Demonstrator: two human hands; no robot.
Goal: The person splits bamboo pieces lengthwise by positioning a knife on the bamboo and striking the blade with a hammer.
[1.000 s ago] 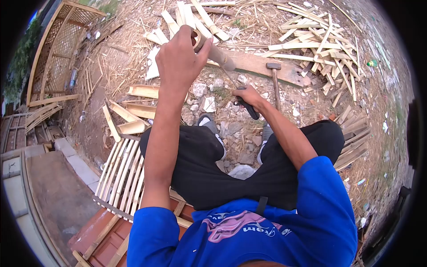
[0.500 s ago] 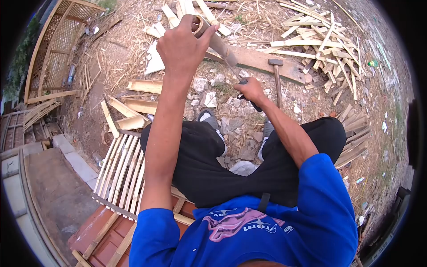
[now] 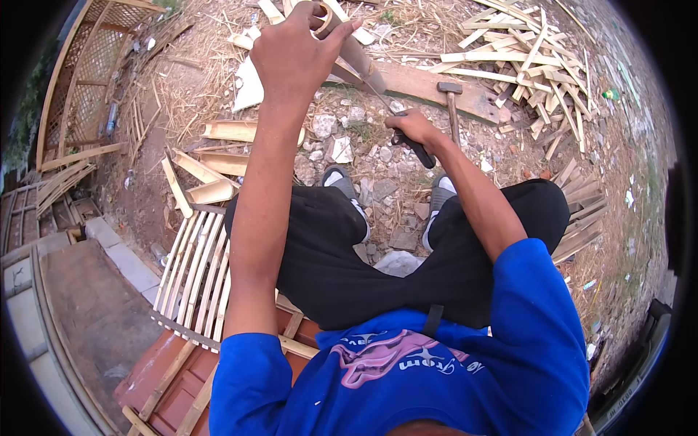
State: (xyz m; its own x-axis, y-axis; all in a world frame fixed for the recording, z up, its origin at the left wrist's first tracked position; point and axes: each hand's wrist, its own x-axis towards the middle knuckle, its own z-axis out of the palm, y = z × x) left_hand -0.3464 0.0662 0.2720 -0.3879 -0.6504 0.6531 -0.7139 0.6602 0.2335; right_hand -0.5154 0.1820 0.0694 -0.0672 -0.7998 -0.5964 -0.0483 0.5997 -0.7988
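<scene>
At the top, my left hand [image 3: 298, 54] grips the open end of a hollow bamboo tube [image 3: 360, 64], thumb on one side and fingers over the rim. The tube slants down to the right above a wooden plank [image 3: 436, 89]. My right hand [image 3: 416, 129] is wrapped round the black handle of a saw [image 3: 416, 150]. Its thin blade points up and left to the tube's lower end; whether it touches cannot be made out. A hammer [image 3: 451, 98] rests with its head on the plank, just right of my right hand.
Split bamboo strips [image 3: 531, 62] are heaped at the upper right. Halved bamboo pieces [image 3: 222, 161] and a slatted bamboo panel [image 3: 195, 272] are on the left. Stones [image 3: 382, 192] lie between my feet. A lattice frame [image 3: 83, 80] stands at the far left.
My left hand and the bamboo tube have moved slightly up in view. My right hand with the saw has shifted a little up and right since half a second ago.
</scene>
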